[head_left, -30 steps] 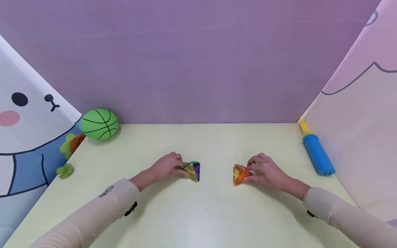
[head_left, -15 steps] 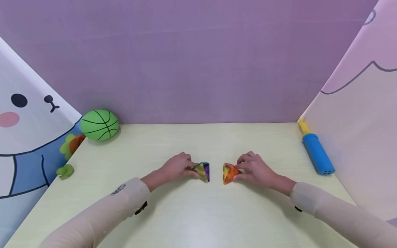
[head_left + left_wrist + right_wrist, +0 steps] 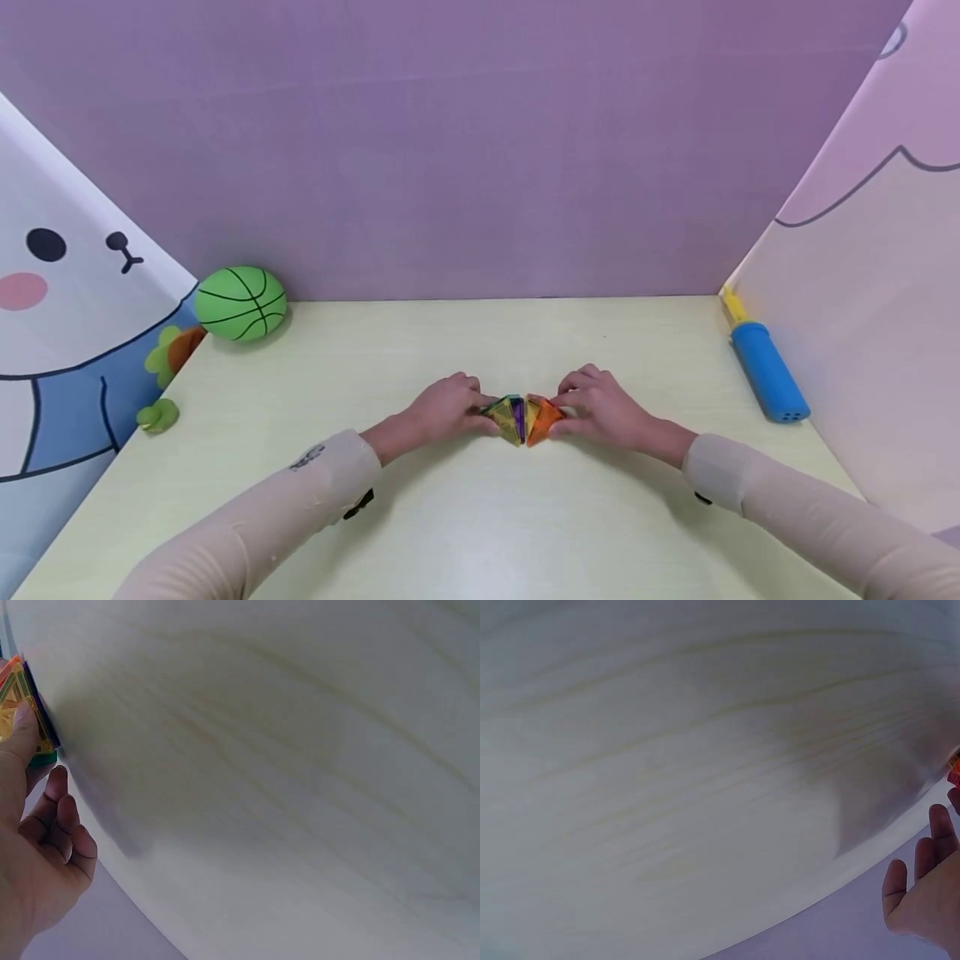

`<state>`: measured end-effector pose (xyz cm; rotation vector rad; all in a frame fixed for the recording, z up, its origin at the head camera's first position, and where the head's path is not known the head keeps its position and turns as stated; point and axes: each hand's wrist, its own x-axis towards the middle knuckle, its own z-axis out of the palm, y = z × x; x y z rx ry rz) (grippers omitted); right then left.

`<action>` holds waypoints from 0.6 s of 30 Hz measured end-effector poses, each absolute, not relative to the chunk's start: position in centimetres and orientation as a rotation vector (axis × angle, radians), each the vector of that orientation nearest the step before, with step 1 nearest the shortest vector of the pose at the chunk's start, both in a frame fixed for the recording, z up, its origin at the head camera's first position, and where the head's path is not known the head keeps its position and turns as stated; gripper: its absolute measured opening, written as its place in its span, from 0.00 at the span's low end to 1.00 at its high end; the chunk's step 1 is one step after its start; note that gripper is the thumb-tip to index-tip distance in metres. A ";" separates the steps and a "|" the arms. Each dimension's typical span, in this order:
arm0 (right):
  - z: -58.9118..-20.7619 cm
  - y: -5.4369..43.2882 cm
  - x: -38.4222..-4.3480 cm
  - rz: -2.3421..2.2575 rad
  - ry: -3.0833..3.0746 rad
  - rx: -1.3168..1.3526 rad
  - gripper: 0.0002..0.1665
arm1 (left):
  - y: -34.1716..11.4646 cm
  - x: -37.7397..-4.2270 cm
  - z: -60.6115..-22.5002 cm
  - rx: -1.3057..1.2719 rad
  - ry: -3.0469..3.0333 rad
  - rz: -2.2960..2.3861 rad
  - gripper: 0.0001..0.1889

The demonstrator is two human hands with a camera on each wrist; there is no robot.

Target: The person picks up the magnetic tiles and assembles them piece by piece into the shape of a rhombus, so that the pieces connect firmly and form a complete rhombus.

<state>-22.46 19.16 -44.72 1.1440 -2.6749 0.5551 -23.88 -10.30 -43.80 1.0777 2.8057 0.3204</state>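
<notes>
Near the middle of the table in the head view, a pyramid of see-through yellow, purple and green magnetic tiles (image 3: 504, 419) is pinched between the thumb and fingers of my left hand (image 3: 448, 408). Facing it, my right hand (image 3: 603, 407) pinches a second pyramid of orange and yellow magnetic tiles (image 3: 543, 421). The two pyramids stand side by side, with their near faces touching or almost so. In the left wrist view the yellow tile (image 3: 43, 731) shows under my thumb. Only a red-orange corner of the right pyramid (image 3: 955, 777) appears in the right wrist view.
A green ball (image 3: 241, 303) sits at the table's back left corner. A small green toy (image 3: 157, 415) and a green-and-brown toy (image 3: 174, 352) lie along the left edge. A blue hand pump (image 3: 770, 373) with a yellow nozzle lies at the right edge.
Both hands have moved inward, the left one to the right and the right one to the left. The wide gap between the two tile pyramids has closed to almost nothing.
</notes>
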 end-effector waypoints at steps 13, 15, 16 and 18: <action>-45.0 19.4 -22.5 0.598 -2.699 1.129 0.22 | -10.3 -23.7 -43.6 1.053 2.778 0.456 0.25; -45.0 19.4 -22.5 0.618 -2.694 1.124 0.22 | -10.3 -23.7 -43.6 1.052 2.783 0.458 0.24; -45.0 19.3 -22.5 0.630 -2.689 1.122 0.21 | -10.3 -23.7 -43.6 1.052 2.788 0.453 0.24; -44.9 19.3 -22.5 0.655 -2.680 1.122 0.20 | -10.2 -23.7 -43.6 1.056 2.796 0.447 0.24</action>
